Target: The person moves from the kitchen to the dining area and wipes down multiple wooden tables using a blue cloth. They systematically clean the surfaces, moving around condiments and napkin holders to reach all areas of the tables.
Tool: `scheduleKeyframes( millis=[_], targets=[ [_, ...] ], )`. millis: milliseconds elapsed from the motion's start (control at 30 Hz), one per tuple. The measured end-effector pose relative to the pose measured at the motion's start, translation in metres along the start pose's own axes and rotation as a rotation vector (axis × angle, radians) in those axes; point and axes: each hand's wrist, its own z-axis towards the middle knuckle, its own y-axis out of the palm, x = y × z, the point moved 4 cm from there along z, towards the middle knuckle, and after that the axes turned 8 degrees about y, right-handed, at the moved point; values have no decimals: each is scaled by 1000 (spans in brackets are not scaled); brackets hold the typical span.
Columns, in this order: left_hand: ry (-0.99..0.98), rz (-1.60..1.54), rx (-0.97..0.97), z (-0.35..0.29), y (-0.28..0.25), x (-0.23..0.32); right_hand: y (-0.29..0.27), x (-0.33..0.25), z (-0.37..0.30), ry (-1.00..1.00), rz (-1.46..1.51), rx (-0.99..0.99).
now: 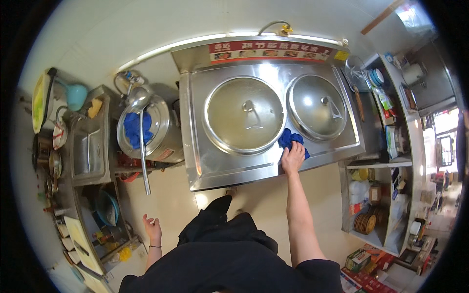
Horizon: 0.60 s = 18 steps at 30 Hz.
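My right hand (293,157) presses a crumpled blue cloth (292,138) onto the steel top of a two-burner cooking station (229,172), near its front edge and between two round lids. The larger lid (229,122) lies to the left of the cloth, and a smaller domed lid (312,117) to its right; each has a handle on top. Low at the left, away from the station, my left hand (152,228) hangs in the air with loosely bent fingers apart and nothing in it.
Left of the station, a steel pot (168,139) bears a second blue cloth (134,128) and a long-handled ladle (142,146). A sink (88,151) stands farther left. On the right are shelves (378,166) with stacked dishes, and boxes (361,261) lie below.
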Motion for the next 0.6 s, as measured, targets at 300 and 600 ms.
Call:
scheduleKeyframes(
  millis=[300,600],
  targets=[
    [-211,410,155,-74,-109,-162,2,-1,-7,42,-29,29],
    [-149,153,157,-12,-174,-170,13,-84,-95,-36,57,67]
  ],
)
